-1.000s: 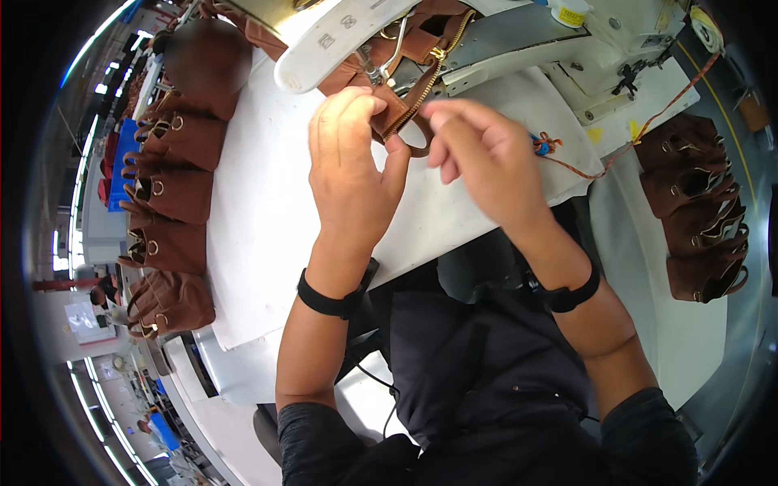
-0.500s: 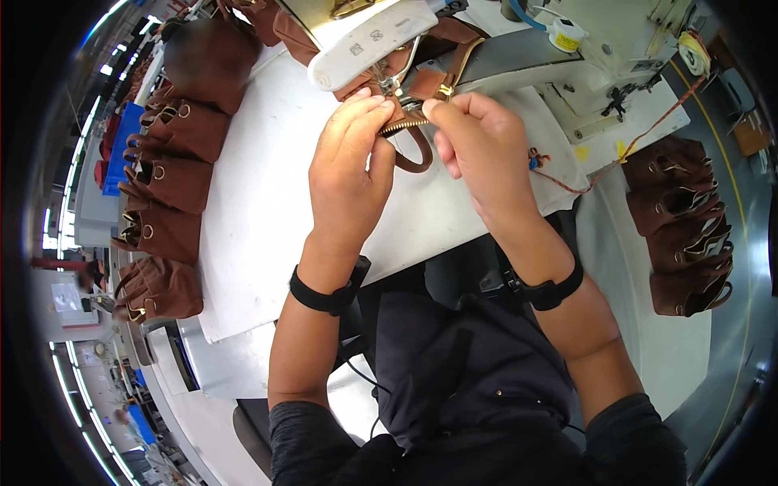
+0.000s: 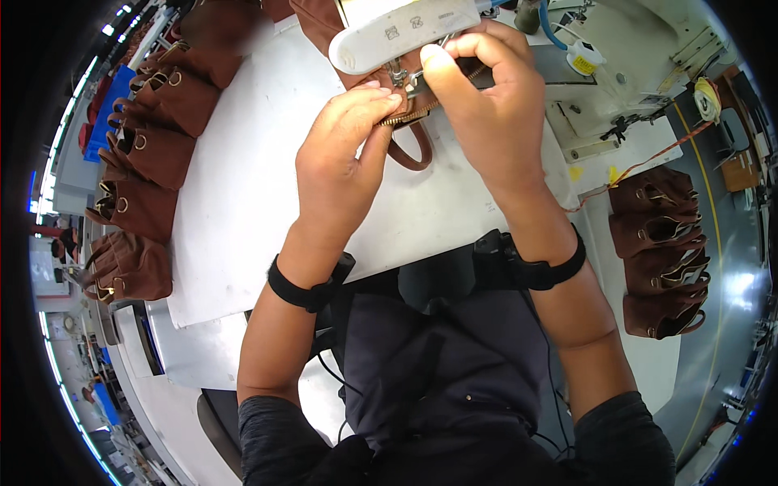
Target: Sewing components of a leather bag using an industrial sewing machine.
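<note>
Under the white head of a sewing machine (image 3: 405, 34) lies a brown handbag (image 3: 318, 23), its zipper edge (image 3: 397, 121) near the presser foot (image 3: 397, 73). My left hand (image 3: 342, 154) pinches the bag's edge just left of the foot, fingertips close to it. Right of the foot, my right hand (image 3: 496, 113) is raised with thumb and forefinger closed together beside the machine head. Whatever lies between those fingers is too small to make out. Below the zipper a brown handle loop (image 3: 415, 154) hangs over the white table (image 3: 267, 186).
Finished-looking brown handbags (image 3: 150, 206) stand in a row along the table's left side. Several more brown bags (image 3: 660, 271) are lined up at the right. A patterned cord (image 3: 652, 154) runs to a thread spool (image 3: 707, 101). A small white bottle (image 3: 585, 58) stands by the machine.
My right hand has moved up from the bag's edge to beside the machine head, still pinched. My left hand stays on the bag. The whole view has shifted slightly.
</note>
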A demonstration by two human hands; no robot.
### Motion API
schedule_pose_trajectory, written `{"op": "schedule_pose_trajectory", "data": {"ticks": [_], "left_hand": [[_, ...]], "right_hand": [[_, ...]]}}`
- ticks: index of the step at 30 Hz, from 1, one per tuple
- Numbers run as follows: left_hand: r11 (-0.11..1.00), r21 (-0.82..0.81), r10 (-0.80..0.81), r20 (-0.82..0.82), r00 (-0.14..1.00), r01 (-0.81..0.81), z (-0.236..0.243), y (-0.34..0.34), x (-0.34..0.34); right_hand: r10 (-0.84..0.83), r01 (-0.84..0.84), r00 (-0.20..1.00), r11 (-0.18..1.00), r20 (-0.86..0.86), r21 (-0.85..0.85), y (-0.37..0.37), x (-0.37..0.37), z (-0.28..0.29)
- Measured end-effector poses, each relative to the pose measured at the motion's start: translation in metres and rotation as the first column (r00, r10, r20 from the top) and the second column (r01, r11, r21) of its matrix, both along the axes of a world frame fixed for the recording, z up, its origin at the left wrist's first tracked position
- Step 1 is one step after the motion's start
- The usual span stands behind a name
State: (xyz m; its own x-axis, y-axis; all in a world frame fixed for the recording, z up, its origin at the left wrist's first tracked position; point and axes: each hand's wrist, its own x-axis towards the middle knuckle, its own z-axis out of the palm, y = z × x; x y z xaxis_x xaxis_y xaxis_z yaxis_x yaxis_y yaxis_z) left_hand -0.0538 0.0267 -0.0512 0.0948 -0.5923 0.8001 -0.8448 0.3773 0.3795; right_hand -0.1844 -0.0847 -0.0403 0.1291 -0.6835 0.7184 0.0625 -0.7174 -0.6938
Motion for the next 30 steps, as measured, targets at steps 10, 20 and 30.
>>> {"op": "schedule_pose_trajectory", "data": {"ticks": [10,20,30], "left_hand": [[0.998,-0.057,0.011,0.117,0.993,-0.004,0.002,-0.002,0.008],[0.988,-0.129,0.121,0.318,0.94,-0.083,0.0,0.003,0.006],[0.996,-0.051,0.08,0.147,0.986,-0.073,-0.006,0.007,-0.002]], "right_hand": [[-0.215,0.16,0.952,0.957,-0.219,-0.243,-0.006,0.0,-0.021],[0.281,-0.192,0.954,0.84,-0.103,0.508,0.053,-0.035,-0.007],[0.32,-0.573,0.819,0.501,0.476,0.649,0.058,-0.004,-0.016]]}}
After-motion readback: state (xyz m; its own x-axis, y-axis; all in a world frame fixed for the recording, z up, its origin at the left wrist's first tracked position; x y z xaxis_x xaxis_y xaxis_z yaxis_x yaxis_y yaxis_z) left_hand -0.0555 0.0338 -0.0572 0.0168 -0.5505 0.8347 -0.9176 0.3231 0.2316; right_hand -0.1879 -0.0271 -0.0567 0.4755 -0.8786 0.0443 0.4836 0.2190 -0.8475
